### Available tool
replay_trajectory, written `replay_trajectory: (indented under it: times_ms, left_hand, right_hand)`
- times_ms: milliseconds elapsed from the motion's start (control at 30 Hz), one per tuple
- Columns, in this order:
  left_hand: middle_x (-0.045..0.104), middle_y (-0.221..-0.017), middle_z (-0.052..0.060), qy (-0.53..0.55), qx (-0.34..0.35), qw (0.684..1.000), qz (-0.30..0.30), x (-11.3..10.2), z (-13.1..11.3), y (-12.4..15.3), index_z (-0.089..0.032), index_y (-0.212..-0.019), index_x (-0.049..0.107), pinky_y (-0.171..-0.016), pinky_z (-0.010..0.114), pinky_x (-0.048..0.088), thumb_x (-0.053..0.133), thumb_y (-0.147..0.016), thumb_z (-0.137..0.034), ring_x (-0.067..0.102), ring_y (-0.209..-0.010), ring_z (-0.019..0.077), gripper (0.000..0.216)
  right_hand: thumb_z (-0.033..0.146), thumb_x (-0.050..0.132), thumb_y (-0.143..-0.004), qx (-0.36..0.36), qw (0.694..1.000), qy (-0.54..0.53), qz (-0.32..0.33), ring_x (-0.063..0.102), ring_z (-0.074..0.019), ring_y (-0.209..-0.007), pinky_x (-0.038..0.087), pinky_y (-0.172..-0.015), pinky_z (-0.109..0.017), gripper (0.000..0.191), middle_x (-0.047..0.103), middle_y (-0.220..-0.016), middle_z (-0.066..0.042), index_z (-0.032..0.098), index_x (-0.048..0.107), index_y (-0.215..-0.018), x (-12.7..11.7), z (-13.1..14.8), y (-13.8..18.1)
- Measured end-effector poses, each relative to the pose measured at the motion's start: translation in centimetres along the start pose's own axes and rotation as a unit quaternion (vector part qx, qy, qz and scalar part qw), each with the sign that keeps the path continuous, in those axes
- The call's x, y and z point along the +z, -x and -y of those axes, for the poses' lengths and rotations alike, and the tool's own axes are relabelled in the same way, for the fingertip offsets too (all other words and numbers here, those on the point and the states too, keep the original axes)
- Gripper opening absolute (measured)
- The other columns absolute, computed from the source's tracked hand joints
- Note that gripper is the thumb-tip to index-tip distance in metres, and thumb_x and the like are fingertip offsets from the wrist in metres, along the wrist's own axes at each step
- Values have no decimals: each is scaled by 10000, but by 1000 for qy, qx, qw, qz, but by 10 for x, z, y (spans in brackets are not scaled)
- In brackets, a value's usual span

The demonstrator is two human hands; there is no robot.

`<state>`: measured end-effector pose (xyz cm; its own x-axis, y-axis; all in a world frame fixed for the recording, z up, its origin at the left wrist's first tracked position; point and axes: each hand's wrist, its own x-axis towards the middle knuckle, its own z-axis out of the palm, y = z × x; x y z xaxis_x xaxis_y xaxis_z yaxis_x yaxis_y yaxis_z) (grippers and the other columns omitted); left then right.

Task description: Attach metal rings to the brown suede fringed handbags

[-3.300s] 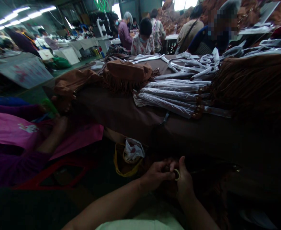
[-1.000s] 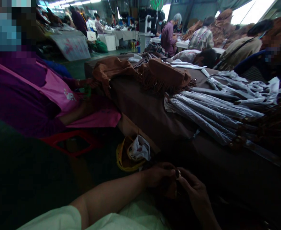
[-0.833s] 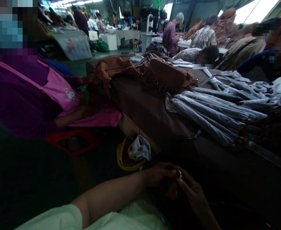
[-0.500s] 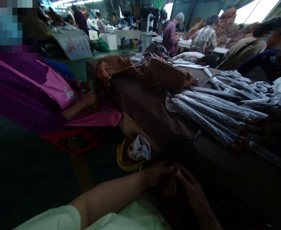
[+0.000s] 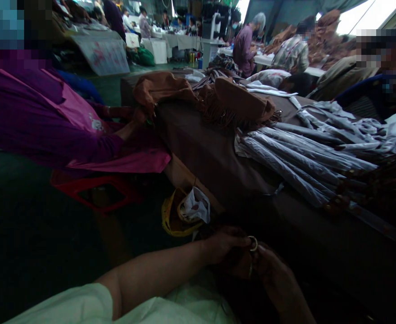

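Note:
Low in the head view, my two hands meet in front of my lap in dim light. Between their fingertips sits a shiny metal ring (image 5: 253, 244). My left hand (image 5: 227, 244) is closed, pinching the ring from the left. From the right, the closed fingers of my right hand (image 5: 275, 266) pinch its other side. Below the ring hangs a dark brown leather-like piece (image 5: 238, 266), with a second pale metal curve (image 5: 250, 270) at its edge. Shadow hides much of this piece and my lower fingers.
A dark-covered table (image 5: 198, 139) carries brown fringed pieces (image 5: 243, 101) and plastic-wrapped straps (image 5: 285, 150). A yellow basket (image 5: 170, 225) with a white bag stands beside it. At left, a co-worker in a pink apron (image 5: 79, 114) handles brown material by a red stool (image 5: 93, 193).
The metal ring has turned and shows more fully between my fingertips. My right hand has shifted slightly. The co-worker's hands have moved right, up to the brown material.

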<state>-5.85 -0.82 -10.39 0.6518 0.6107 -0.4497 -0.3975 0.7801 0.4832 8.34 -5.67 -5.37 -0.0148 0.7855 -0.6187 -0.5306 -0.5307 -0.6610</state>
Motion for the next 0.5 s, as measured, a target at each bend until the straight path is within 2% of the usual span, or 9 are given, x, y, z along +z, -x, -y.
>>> replay_trajectory:
  times_ms: [167,333,433,500]
  left_hand:
    - [651,-804,46,-21,8,999,27,2,-1,1,-115,-803,642,-726,300,445,849,-591,-362,605,-721,156,385]
    - [633,-781,23,-85,20,996,-8,5,-1,3,-117,-783,633,-700,274,416,863,-556,-373,564,-702,127,412]
    - [622,-786,9,-108,17,994,-15,6,-2,3,-126,-795,630,-695,260,399,867,-543,-392,548,-712,118,437]
    - [614,-779,6,-114,13,993,-13,6,-3,4,-127,-795,629,-688,257,395,863,-535,-428,541,-711,118,462]
  right_hand:
    - [298,829,-588,6,1000,-5,1,640,-158,-643,533,-608,-244,230,721,-731,-29,181,761,-774,-2,-2,-1]
    - [327,826,-584,-8,999,-10,-41,639,-160,-625,527,-564,-243,206,719,-710,-14,211,761,-740,-9,-7,0]
    - [374,833,-581,-27,998,17,-53,665,-188,-701,542,-632,-270,233,734,-752,-28,210,752,-727,-9,-7,4]
    - [425,834,-587,-30,996,61,-58,673,-212,-742,540,-663,-297,311,740,-801,-42,205,746,-788,-8,-5,7]
